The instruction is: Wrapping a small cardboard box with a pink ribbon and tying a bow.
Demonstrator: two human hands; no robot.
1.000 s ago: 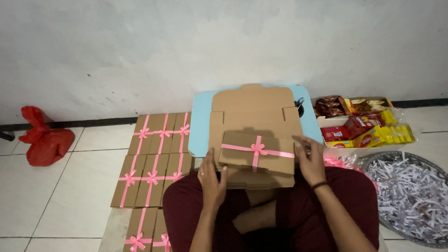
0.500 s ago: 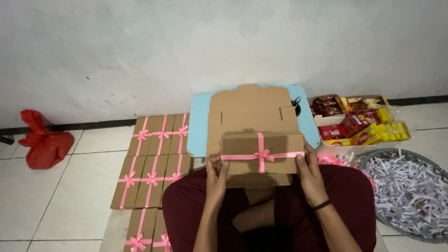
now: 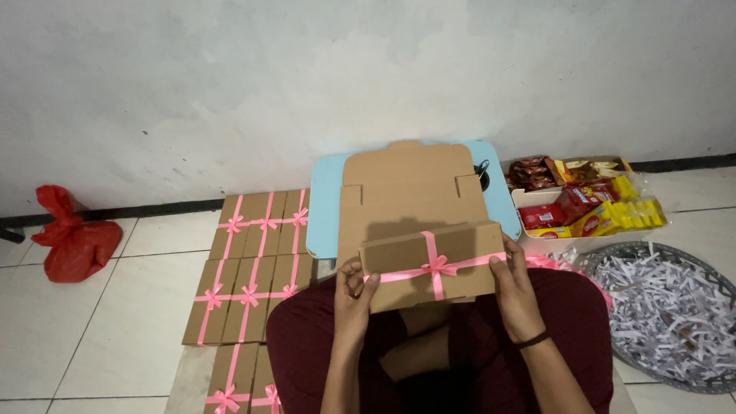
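left hand (image 3: 354, 295) fingers grip ribboned box (image 3: 433, 264) | right hand (image 3: 515, 295) fingers clasp its other end

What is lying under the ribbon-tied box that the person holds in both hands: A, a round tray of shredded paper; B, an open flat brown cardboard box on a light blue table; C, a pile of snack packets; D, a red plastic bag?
B: the small brown cardboard box tied with pink ribbon, gripped by the left hand and right hand, sits over the open flat brown cardboard box on the light blue table.
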